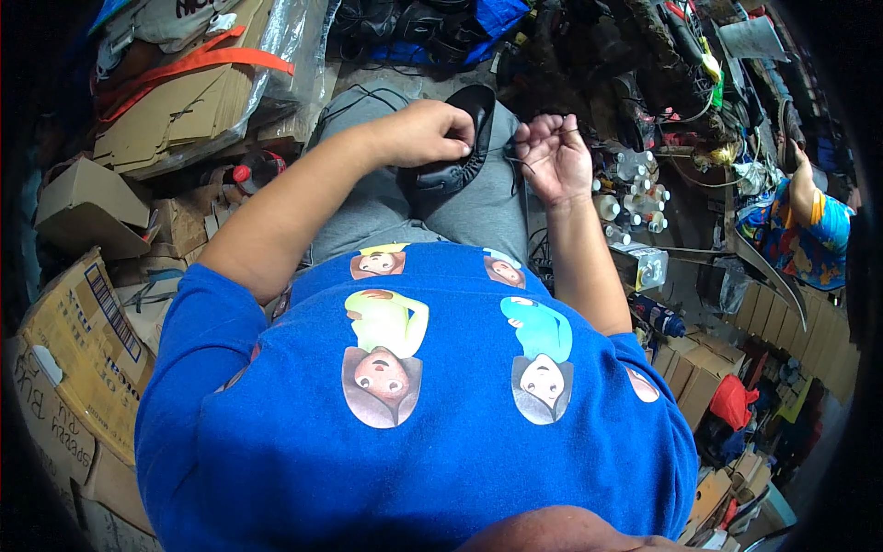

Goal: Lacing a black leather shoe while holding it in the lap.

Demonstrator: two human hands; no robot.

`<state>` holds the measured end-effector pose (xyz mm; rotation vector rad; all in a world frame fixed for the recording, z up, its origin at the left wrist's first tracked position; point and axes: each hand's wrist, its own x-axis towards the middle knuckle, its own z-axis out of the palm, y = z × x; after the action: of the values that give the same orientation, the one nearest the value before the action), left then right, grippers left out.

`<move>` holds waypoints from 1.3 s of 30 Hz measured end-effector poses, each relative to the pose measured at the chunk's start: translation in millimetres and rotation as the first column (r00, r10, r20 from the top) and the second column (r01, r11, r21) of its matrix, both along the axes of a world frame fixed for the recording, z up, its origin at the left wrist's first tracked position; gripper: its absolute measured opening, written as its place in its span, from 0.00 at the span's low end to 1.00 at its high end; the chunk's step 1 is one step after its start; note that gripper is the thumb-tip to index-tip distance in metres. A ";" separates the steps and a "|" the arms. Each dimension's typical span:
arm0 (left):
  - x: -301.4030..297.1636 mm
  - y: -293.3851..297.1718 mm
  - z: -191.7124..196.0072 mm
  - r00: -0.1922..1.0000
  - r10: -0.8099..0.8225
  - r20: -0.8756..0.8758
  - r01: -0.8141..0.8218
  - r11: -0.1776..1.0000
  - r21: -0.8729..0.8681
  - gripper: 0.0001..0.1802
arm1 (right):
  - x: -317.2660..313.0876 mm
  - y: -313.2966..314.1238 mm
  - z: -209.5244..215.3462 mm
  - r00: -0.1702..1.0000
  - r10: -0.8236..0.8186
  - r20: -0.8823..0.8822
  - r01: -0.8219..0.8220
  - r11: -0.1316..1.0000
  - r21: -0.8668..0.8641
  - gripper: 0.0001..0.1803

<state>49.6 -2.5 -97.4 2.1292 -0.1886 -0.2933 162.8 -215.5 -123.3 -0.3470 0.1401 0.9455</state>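
Observation:
A black shoe [448, 178] with a gathered edge lies across my grey-trousered lap, its dark opening toward the far side. My left hand [432, 131] is closed on its side, thumb and fingers gripping near the gathered part. Just right of the shoe, my right hand [557, 158] is raised with the palm turned up and the fingers curled in, thumb side outward. A thin dark thread [517, 160] runs between the shoe and the edge of that hand. Whatever the right fingertips pinch is too small to make out.
Flattened cardboard [175, 115] with a red strap is stacked at far left, above an open carton [92, 207]. Several small bottles [635, 193] stand right of my knee. Beyond a curved metal strip [773, 276], another person's arm [804, 189] shows. Dark shoes [405, 32] lie ahead.

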 end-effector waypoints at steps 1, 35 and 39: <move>-1.1 8.5 3.6 0.994 0.008 -0.107 -0.019 0.995 -0.098 0.10 | 1.6 -5.0 -4.2 0.992 0.031 -0.126 -0.026 0.999 0.044 0.24; -70.3 -27.3 54.8 0.923 0.137 0.361 -0.281 0.879 0.386 0.20 | 14.2 21.8 69.1 -0.092 0.766 0.636 0.296 0.631 -0.717 0.34; -58.5 -26.3 30.5 0.948 -0.075 0.308 -0.123 0.807 0.578 0.20 | 10.1 42.3 69.7 -0.432 0.843 0.321 0.558 0.530 -0.639 0.21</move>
<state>-8.9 -28.7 -66.9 2.8021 -0.2840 0.0258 172.9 -173.2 -53.6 -2.3230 -1.5292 0.5029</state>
